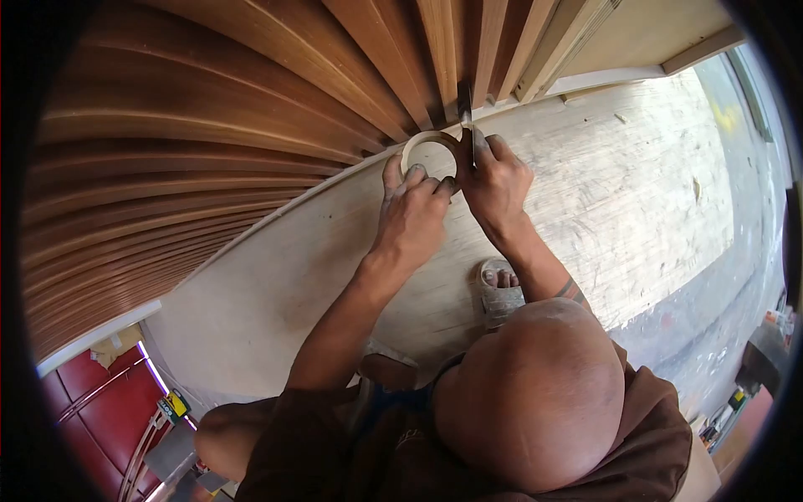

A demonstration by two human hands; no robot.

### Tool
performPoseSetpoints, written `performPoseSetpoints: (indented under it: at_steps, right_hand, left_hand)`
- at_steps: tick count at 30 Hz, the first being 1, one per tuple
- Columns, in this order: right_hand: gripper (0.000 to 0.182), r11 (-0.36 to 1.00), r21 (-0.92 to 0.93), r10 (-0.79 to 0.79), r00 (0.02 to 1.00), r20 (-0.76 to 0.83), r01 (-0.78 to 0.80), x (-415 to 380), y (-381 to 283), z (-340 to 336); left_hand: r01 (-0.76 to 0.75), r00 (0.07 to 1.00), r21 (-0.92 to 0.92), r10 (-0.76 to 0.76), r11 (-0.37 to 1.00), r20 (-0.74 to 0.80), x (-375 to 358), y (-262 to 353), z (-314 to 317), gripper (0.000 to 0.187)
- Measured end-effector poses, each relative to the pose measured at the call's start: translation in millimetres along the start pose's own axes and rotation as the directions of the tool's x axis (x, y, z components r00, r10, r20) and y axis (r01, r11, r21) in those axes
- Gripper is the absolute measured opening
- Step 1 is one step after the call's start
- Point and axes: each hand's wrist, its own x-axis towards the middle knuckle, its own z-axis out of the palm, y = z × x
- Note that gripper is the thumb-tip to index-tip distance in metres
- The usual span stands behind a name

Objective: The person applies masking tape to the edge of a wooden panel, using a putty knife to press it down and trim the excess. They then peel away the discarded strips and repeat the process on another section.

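My left hand (pixel 411 209) grips a roll of masking tape (pixel 428 135) by its near side, thumb and fingers round the ring. Beside it, my right hand (pixel 497 177) is closed on a thin flat tool with a metal blade (pixel 465 105), whose tip points up toward the slats. The kind of tool I cannot tell. Both hands are close together, at the foot of a wall of brown wooden slats (pixel 209 92). A pale strip (pixel 276 211) runs along the bottom of the slats.
Under me lies a pale, scuffed wooden board (pixel 619 201) over a grey floor (pixel 753 176). My bent knee (pixel 535 389) and sandalled foot (pixel 502 293) are close below my hands. A red panel (pixel 92 410) and a yellow-black item (pixel 174 406) are at lower left.
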Motion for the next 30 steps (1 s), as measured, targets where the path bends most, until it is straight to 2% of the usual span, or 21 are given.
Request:
performPoseSetpoints:
  at_steps: [6,9,10,14,16,20,23,25,30]
  right_hand:
    - [0.017,1.000,-0.003,-0.031,1.000,-0.005,0.031,1,4,-2]
    - [0.030,0.998,-0.002,-0.061,0.998,-0.017,0.061,-3,12,-1]
    - [0.033,0.998,0.004,-0.062,0.998,-0.005,0.062,-5,15,-2]
    - [0.022,0.995,-0.011,-0.094,0.996,-0.008,0.094,-8,11,-3]
    - [0.007,0.998,-0.017,-0.067,0.998,0.004,0.067,-4,7,-6]
    - [0.007,0.995,-0.004,-0.095,0.995,0.035,0.095,-4,13,1]
    - [0.008,0.991,-0.024,-0.132,0.991,-0.017,0.132,-1,13,2]
    - [0.008,0.989,-0.006,-0.150,0.988,-0.046,0.150,3,11,2]
    - [0.009,0.991,-0.029,-0.128,0.992,0.002,0.128,-1,12,1]
  left_hand:
    - [-0.013,1.000,-0.014,0.013,1.000,0.006,2,-3,-1,0.026]
    - [-0.018,0.999,-0.016,0.019,1.000,0.031,2,-4,-2,0.028]
    - [-0.031,0.999,-0.017,0.031,0.999,-0.018,2,-5,0,0.026]
    - [-0.020,1.000,-0.035,0.020,0.999,0.010,4,-5,-4,0.022]
    - [-0.022,1.000,-0.034,0.022,0.999,0.003,4,-5,-6,0.022]
    - [-0.044,0.999,0.003,0.044,0.999,0.013,3,-7,-4,0.016]
    - [-0.051,0.998,-0.010,0.051,0.999,-0.045,2,-7,-2,0.016]
    - [-0.052,0.998,-0.010,0.052,0.999,-0.041,2,-8,-2,0.016]
    - [-0.045,0.999,-0.053,0.046,0.998,0.007,2,-7,-2,0.022]
